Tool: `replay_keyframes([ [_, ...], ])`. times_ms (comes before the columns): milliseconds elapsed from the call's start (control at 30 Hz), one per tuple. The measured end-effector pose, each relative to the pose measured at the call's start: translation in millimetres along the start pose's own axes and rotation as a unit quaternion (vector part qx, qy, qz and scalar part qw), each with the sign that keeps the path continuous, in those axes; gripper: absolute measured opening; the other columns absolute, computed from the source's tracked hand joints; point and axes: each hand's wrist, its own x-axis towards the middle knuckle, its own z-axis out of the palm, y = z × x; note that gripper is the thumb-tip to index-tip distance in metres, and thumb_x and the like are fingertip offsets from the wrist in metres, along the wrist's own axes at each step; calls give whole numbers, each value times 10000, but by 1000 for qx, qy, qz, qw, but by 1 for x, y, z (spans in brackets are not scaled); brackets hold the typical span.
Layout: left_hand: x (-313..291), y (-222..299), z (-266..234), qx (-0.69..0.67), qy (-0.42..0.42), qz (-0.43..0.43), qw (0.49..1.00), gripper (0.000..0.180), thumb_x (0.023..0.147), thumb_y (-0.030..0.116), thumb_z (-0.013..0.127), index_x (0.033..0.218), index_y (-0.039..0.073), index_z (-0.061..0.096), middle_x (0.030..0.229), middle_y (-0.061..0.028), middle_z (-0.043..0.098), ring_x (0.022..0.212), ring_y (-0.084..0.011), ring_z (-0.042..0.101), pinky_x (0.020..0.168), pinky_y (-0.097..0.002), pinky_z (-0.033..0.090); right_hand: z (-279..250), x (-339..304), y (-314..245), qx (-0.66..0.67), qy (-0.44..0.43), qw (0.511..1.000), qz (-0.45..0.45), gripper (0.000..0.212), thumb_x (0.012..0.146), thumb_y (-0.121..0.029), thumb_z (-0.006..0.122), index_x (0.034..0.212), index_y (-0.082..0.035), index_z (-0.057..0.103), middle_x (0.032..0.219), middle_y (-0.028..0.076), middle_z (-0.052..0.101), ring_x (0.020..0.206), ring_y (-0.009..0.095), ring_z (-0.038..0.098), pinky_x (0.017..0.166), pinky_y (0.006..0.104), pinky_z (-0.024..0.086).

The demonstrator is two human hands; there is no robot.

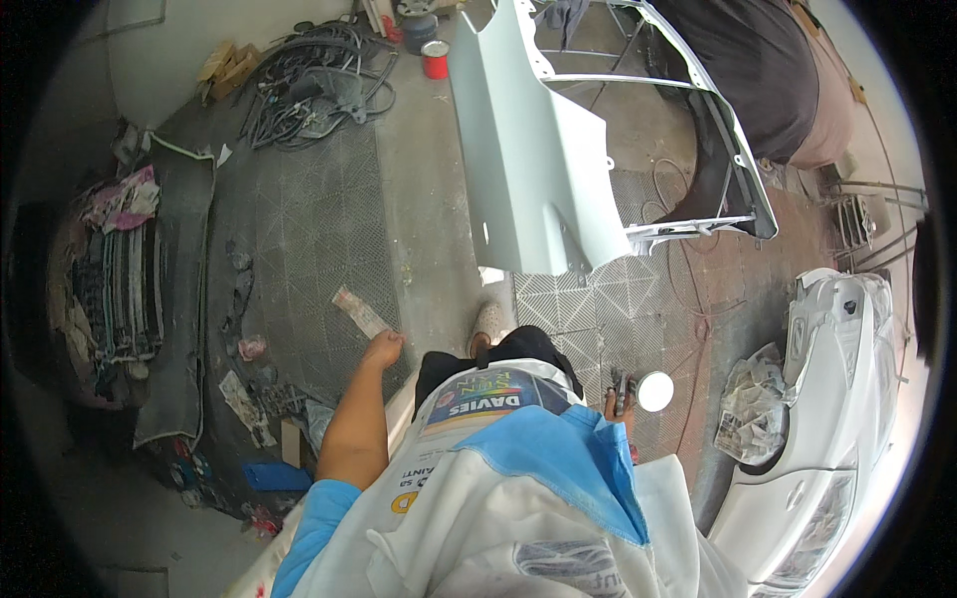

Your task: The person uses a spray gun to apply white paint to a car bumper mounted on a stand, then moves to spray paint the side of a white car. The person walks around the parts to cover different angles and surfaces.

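Observation:
My left hand (382, 351) is closed around the end of a crumpled, pale printed paper strip (359, 311), out to the left of my body. At my right side, my right hand (613, 407) grips a dark spray gun (625, 389) with a round white-topped cup (655, 392); the fingers are partly hidden by my clothing. Ahead of me stands a large pale grey-green car body panel (538, 149), joined to or beside a frame with a white edge (628, 80). Neither hand touches it.
A thin red hose (701, 329) winds over the patterned floor. A white car body (817, 439) with masking paper (753, 409) stands at right. Tangled black parts (314, 95) and a red can (435, 60) lie ahead left. A dark bumper-like panel (179, 299) is at left, near a blue container (276, 476).

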Motion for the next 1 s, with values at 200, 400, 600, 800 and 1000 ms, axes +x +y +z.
replay_keyframes([
  [200,40,-3,-24,-27,-40,-30,998,514,1047,405,637,1326,-23,680,1337,-238,718,1302,-389,658,1115,-477,480,33,42,-49,166,50,975,136,560,1091,-273,626,1492,108,536,1215,311,743,1111,455,730,965,449,558],
  [400,109,35,-89,50,-51,-40,997,498,1042,409,669,1320,-4,696,1289,-198,740,1188,-342,705,1061,-451,505,91,42,-45,116,168,967,150,486,1098,-367,622,1380,27,654,1151,169,795,622,135,612,507,314,467],
  [600,204,116,-175,40,-89,-22,995,451,1070,395,650,1318,21,691,1180,-130,742,1028,-250,694,936,-404,523,123,40,-140,219,272,888,299,530,1092,-404,622,1384,39,648,1165,168,785,631,137,598,522,301,477],
  [800,305,207,-278,184,-183,118,958,417,1087,361,642,1281,-5,686,1074,-72,708,938,-212,638,921,-389,520,146,38,-295,187,379,822,381,691,1112,-354,584,1704,-122,316,1262,135,751,1024,167,727,600,271,545],
  [1000,366,278,-385,312,-176,177,917,486,1094,420,622,1312,-10,687,1183,-115,736,1018,-218,689,952,-388,529,215,13,-420,219,454,760,410,714,1132,-345,555,1742,-210,210,1344,95,709,1157,155,699,647,273,550],
])
